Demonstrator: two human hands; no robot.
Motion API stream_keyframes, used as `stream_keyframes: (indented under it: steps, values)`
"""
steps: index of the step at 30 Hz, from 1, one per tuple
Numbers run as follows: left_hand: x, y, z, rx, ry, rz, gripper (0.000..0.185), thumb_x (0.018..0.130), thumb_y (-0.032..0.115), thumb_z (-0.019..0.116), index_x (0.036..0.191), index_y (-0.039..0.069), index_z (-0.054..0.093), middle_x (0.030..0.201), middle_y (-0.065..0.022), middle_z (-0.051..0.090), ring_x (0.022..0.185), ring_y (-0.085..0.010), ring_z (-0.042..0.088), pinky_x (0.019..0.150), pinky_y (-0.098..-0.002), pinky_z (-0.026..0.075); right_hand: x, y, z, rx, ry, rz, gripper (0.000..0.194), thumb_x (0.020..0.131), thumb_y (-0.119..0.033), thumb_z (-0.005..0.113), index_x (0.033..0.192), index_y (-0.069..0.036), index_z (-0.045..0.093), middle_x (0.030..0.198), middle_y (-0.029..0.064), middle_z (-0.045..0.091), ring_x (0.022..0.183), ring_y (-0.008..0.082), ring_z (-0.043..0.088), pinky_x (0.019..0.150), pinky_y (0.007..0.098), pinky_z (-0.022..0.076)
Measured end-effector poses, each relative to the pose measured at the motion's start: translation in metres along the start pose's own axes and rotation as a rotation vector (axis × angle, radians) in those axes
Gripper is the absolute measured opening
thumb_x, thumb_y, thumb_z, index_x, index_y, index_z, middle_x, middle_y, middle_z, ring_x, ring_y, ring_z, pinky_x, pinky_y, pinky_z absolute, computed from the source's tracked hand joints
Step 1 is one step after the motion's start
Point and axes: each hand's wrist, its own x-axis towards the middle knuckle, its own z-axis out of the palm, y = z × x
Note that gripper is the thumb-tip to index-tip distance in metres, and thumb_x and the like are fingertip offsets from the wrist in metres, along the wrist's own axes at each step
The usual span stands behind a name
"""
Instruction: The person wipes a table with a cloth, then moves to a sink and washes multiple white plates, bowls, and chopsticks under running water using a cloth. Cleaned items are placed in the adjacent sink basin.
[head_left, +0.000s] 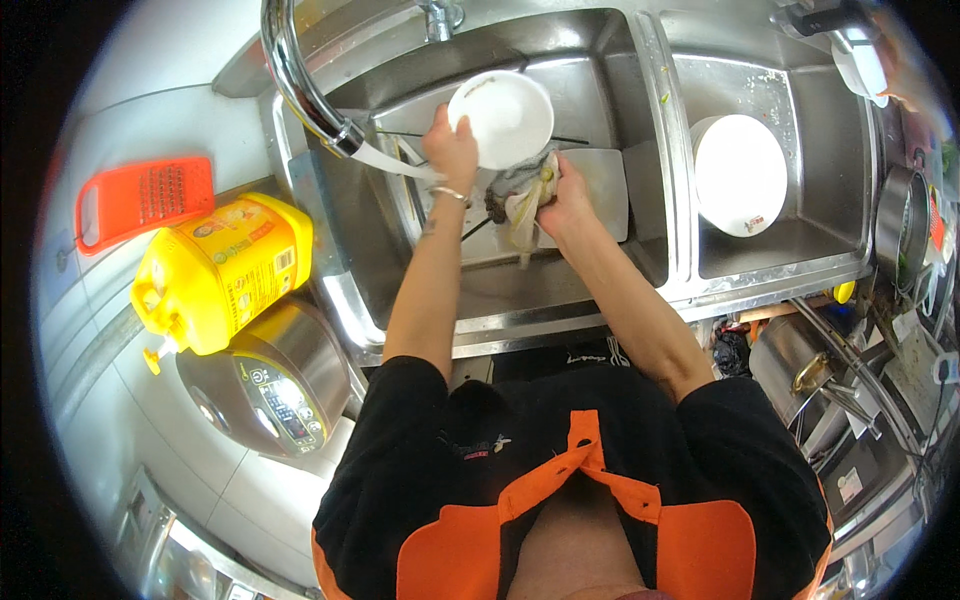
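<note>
My left hand (453, 154) grips the left rim of a white plate or shallow bowl (504, 118) over the left basin of a steel sink (480, 289). A dark smear marks its upper edge. My right hand (564, 199) holds a wet, bunched cloth (529, 196) just below the dish. Water (394, 161) runs from the curved chrome faucet (300, 82) towards my left wrist. Under my hands, a white rectangular dish or tray (600, 199) and thin dark sticks, perhaps chopsticks, lie in the basin. White round plates (741, 176), seemingly stacked, rest in the right basin.
On the left stand a yellow plastic jug (232, 270) with a pump, an orange grater (146, 202) and a steel electric cooker (270, 382). The sink divider (667, 150) separates the basins. At right are a steel pan (900, 225), a metal pot (787, 360) and, at upper right, a blurred hand (900, 67).
</note>
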Motion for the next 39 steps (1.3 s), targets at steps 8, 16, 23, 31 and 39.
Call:
stream_keyframes:
  steps: [8,16,23,31,39]
  values:
    - [-0.035,0.005,-0.014,-0.362,-0.402,-0.246,0.023,0.085,0.007,0.064,0.107,-0.001,0.064,0.092,-0.0139,0.070,0.081,-0.0230,0.068,0.074,-0.0335,0.052,0.018,-0.061,0.008,-0.423,-0.465,-0.074,0.032,0.097,-0.020,0.053,0.127,-0.010,0.060,0.116,0.0094,0.065,0.100,0.0192,0.064,0.089,0.0343,0.0517]
    - [-0.057,0.006,0.018,-0.961,-0.274,-0.778,0.035,0.101,0.017,0.037,0.123,-0.003,0.055,0.112,-0.0139,0.065,0.096,-0.0242,0.066,0.082,-0.0370,0.057,0.008,-0.030,0.011,-0.507,-0.212,-0.281,0.037,0.101,-0.026,0.048,0.129,-0.002,0.056,0.116,0.0085,0.064,0.101,0.0182,0.060,0.089,0.0332,0.0475]
    - [-0.056,-0.001,0.034,-1.317,-0.257,-0.800,0.037,0.099,0.022,0.051,0.132,0.005,0.050,0.121,-0.0092,0.061,0.108,-0.0215,0.061,0.090,-0.0354,0.054,-0.037,-0.029,-0.005,-0.398,-0.388,-0.459,0.034,0.093,-0.006,0.047,0.123,0.004,0.060,0.112,0.0088,0.065,0.102,0.0160,0.059,0.091,0.0290,0.0454]
    - [-0.047,0.072,0.009,-1.486,-0.476,-0.956,0.039,0.098,0.038,0.050,0.128,0.013,0.056,0.122,-0.0057,0.063,0.100,-0.0217,0.065,0.083,-0.0346,0.057,-0.023,-0.081,-0.052,-0.627,-0.566,-0.541,0.025,0.080,-0.006,0.046,0.085,0.006,0.067,0.082,0.0110,0.067,0.074,0.0186,0.062,0.070,0.0310,0.0506]
    - [0.008,0.199,0.093,-0.674,-0.635,-0.145,0.028,0.087,0.006,0.059,0.113,-0.002,0.063,0.102,-0.0146,0.069,0.087,-0.0199,0.067,0.074,-0.0343,0.054,-0.026,-0.060,-0.083,-0.335,-0.166,-0.289,0.018,0.090,-0.011,0.052,0.087,0.000,0.066,0.081,0.0071,0.063,0.069,0.0167,0.057,0.064,0.0303,0.0461]
